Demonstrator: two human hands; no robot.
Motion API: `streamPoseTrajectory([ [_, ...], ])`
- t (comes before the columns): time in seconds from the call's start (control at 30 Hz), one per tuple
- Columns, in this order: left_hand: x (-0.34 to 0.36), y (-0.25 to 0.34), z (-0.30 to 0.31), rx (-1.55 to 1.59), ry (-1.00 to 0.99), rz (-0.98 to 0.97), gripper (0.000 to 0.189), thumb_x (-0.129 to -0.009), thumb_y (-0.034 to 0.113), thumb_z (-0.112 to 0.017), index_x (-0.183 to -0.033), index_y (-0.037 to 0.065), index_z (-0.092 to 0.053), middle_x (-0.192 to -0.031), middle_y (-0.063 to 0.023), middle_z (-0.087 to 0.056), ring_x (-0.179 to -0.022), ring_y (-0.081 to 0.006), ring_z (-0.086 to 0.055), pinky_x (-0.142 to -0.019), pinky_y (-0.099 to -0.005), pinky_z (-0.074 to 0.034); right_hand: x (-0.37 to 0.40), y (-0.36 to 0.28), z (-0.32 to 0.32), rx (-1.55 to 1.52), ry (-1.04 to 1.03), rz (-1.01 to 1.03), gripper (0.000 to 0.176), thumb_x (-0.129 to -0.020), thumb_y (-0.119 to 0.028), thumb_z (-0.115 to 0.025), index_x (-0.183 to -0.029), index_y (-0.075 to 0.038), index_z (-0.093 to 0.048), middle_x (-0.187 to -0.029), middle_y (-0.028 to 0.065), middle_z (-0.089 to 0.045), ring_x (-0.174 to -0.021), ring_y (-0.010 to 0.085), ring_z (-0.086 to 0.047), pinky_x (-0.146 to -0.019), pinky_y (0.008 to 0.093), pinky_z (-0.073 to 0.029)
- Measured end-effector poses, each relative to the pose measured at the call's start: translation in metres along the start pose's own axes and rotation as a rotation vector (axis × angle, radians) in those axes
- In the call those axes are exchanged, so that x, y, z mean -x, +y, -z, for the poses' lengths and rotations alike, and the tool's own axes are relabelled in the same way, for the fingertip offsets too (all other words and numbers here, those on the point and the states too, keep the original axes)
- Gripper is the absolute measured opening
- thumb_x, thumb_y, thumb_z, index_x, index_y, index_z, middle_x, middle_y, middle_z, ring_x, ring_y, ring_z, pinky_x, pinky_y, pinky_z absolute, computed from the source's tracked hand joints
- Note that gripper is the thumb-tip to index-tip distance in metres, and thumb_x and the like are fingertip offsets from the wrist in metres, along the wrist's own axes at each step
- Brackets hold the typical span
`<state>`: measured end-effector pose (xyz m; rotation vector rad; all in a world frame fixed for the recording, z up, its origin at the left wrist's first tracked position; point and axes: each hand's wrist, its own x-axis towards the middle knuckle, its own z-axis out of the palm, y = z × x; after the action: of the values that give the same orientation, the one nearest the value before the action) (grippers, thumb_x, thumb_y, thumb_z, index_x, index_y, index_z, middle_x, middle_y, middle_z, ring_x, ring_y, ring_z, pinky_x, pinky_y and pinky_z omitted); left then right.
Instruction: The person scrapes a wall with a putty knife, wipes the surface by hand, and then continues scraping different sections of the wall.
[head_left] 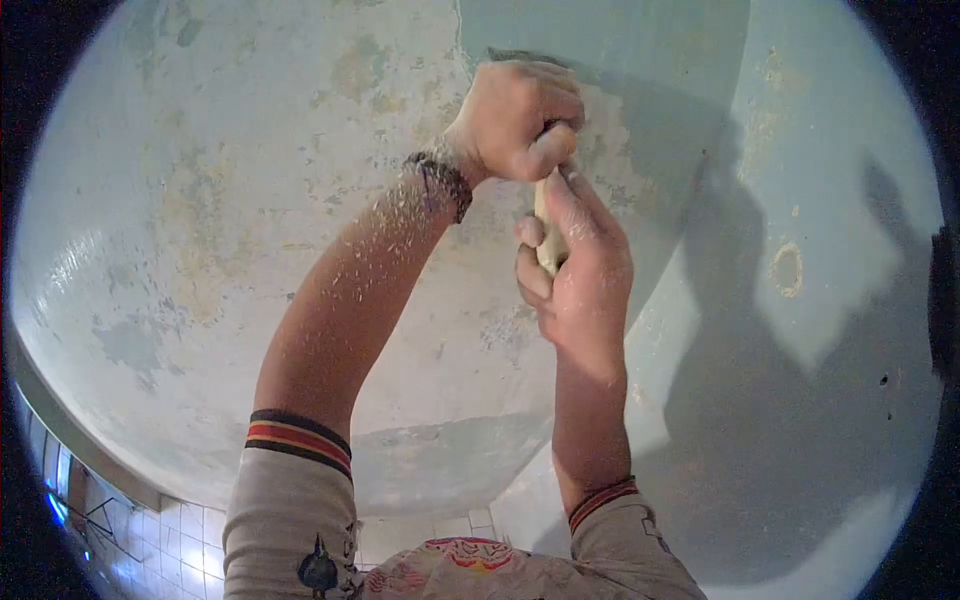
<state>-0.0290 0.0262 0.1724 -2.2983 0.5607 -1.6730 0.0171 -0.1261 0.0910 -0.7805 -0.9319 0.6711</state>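
My left hand (525, 120) is closed round the upper part of a tool at the wall, its fingers wrapped near a dark flat edge (530, 57) that touches the painted surface. Just below it, my right hand (585, 260) grips the pale handle (547, 225) of the same tool. Green paint (620, 50) covers the wall right of and above the hands, while patchy, whitish bare plaster (280, 120) shows to the left. Pale flakes lie on my left forearm and the dark bracelet (440, 187).
An adjoining light green wall (820, 330) stands at the right, with shadows across it. White floor tiles (175, 550) show at the lower left, beside a curved brownish edge (90, 455) and some dark, unclear objects.
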Motion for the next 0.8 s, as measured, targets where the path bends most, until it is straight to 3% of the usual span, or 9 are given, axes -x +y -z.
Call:
streamPoseTrajectory([
  [0.07,-0.001,0.0,0.005,-0.027,-0.019,0.051,0.017,-0.06,0.024,-0.055,-0.06,0.007,-0.055,-0.061,-0.0105,-0.051,-0.063,-0.0324,-0.054,-0.058,-0.0419,-0.046,-0.001,-0.008,-0.003,-0.004,-0.08,-0.004,0.038,-0.094,-0.031,-0.057,-0.123,-0.008,-0.052,-0.067,0.0007,-0.05,-0.04,0.0042,-0.035,-0.033,0.0198,-0.022],
  [0.2,0.014,0.003,0.011,0.02,-0.03,-0.043,0.017,-0.06,0.023,-0.054,-0.062,0.006,-0.055,-0.062,-0.0112,-0.051,-0.063,-0.0334,-0.054,-0.059,-0.0425,-0.045,0.009,0.009,-0.008,-0.012,-0.034,-0.036,0.038,-0.094,-0.031,-0.057,-0.124,-0.009,-0.052,-0.068,0.0005,-0.051,-0.04,0.0039,-0.036,-0.033,0.0198,-0.022],
  [0.3,-0.004,-0.011,0.024,-0.006,-0.02,0.013,0.018,-0.061,0.023,-0.053,-0.064,0.006,-0.056,-0.064,-0.0119,-0.052,-0.066,-0.0347,-0.055,-0.06,-0.0426,-0.046,-0.007,-0.007,-0.015,0.005,-0.176,0.026,0.038,-0.094,-0.03,-0.057,-0.126,-0.009,-0.052,-0.069,0.0013,-0.052,-0.04,0.0038,-0.037,-0.033,0.0192,-0.024],
  [0.4,0.0,-0.001,0.025,-0.038,-0.032,0.05,0.018,-0.062,0.023,-0.053,-0.064,0.006,-0.056,-0.065,-0.0118,-0.053,-0.066,-0.0349,-0.055,-0.059,-0.0426,-0.046,-0.003,-0.007,-0.015,0.007,-0.155,-0.004,0.038,-0.095,-0.031,-0.056,-0.125,-0.009,-0.052,-0.069,0.0012,-0.052,-0.041,0.0039,-0.037,-0.034,0.0193,-0.024],
  [0.5,0.02,-0.001,0.019,-0.007,-0.006,-0.047,0.02,-0.064,0.023,-0.052,-0.066,0.003,-0.053,-0.064,-0.012,-0.05,-0.062,-0.0336,-0.052,-0.059,-0.0406,-0.045,0.008,0.019,-0.015,0.028,-0.092,0.002,0.038,-0.095,-0.031,-0.055,-0.126,-0.009,-0.052,-0.069,0.0006,-0.052,-0.041,0.0037,-0.038,-0.034,0.0188,-0.025],
  [0.57,0.013,-0.006,0.024,0.024,-0.02,-0.087,0.022,-0.066,0.023,-0.051,-0.067,0.001,-0.051,-0.064,-0.0121,-0.049,-0.06,-0.0327,-0.05,-0.058,-0.0389,-0.044,0.005,-0.001,-0.022,0.049,-0.091,-0.021,0.039,-0.095,-0.031,-0.055,-0.128,-0.008,-0.052,-0.069,0.0006,-0.053,-0.042,0.0036,-0.039,-0.034,0.0185,-0.025],
  [0.63,-0.001,-0.012,0.028,-0.004,0.021,0.025,0.022,-0.064,0.024,-0.051,-0.066,0.001,-0.052,-0.066,-0.012,-0.052,-0.061,-0.0317,-0.053,-0.06,-0.0371,-0.046,-0.001,-0.012,-0.023,0.066,-0.073,-0.063,0.041,-0.096,-0.03,-0.054,-0.129,-0.008,-0.051,-0.07,0.0006,-0.053,-0.043,0.0036,-0.04,-0.035,0.0182,-0.026],
  [0.7,-0.005,-0.006,0.03,0.003,0.008,0.041,0.021,-0.063,0.023,-0.052,-0.065,0.003,-0.053,-0.064,-0.0123,-0.051,-0.062,-0.033,-0.053,-0.059,-0.0397,-0.045,-0.006,-0.016,-0.022,0.016,-0.196,0.036,0.042,-0.096,-0.031,-0.055,-0.129,-0.007,-0.051,-0.07,0.0004,-0.052,-0.045,0.0032,-0.042,-0.035,0.0178,-0.027],
  [0.8,0.009,-0.006,0.024,-0.014,0.009,0.004,0.019,-0.062,0.023,-0.053,-0.065,0.004,-0.054,-0.063,-0.0124,-0.051,-0.062,-0.0341,-0.052,-0.057,-0.0418,-0.044,0.006,0.0,-0.02,0.077,-0.127,0.015,0.041,-0.096,-0.032,-0.055,-0.129,-0.007,-0.051,-0.069,0.0003,-0.052,-0.045,0.0031,-0.041,-0.035,0.0182,-0.026],
])
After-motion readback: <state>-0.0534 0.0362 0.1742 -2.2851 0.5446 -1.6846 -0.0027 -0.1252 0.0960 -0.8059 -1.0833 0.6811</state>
